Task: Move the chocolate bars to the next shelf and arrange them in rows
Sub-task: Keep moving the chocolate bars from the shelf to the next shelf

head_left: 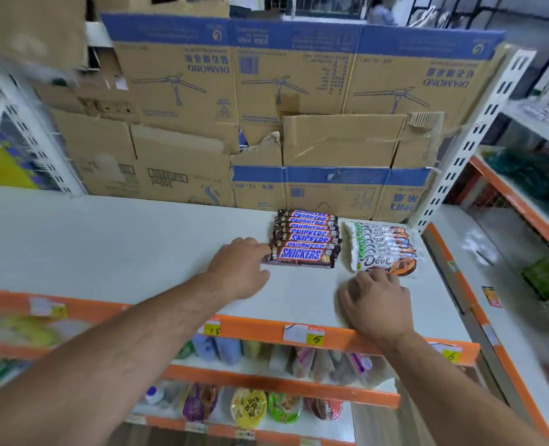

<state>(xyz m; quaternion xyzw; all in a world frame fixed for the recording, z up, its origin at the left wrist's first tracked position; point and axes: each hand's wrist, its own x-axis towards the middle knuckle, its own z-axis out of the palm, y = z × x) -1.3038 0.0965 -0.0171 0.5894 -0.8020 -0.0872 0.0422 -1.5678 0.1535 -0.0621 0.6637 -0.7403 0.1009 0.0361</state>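
Two rows of chocolate bars lie on the right half of the white top shelf (122, 246), side by side and apart: the Snickers bars (305, 239) on the left, the Dove bars (384, 249) on the right. Every bar has its long axis running left to right, with the lettering upright to the viewer, and each row runs from the front back toward the cardboard, the bars overlapping like shingles. The Dove row drifts slightly rightward as it comes forward. The left hand (241, 268) rests palm down on the shelf just left of the Snickers, fingers stretched loosely together, their tips at the left end of the front bars. The right hand (376, 304) sits palm down in front of the Dove row, fingers bent with the tips at the near edge of the front wrapper, thumb spread out to the left on the shelf; it pinches nothing that shows. Behind both rows stands a wall of cardboard boxes (266, 91), blue-banded, their print upside down. A white slotted upright (469, 140) rises at the shelf's right back corner. Along the front edge runs an orange strip (260, 329) with yellow price tags (315, 338), and the lower shelves hold blurred packets (250, 407)
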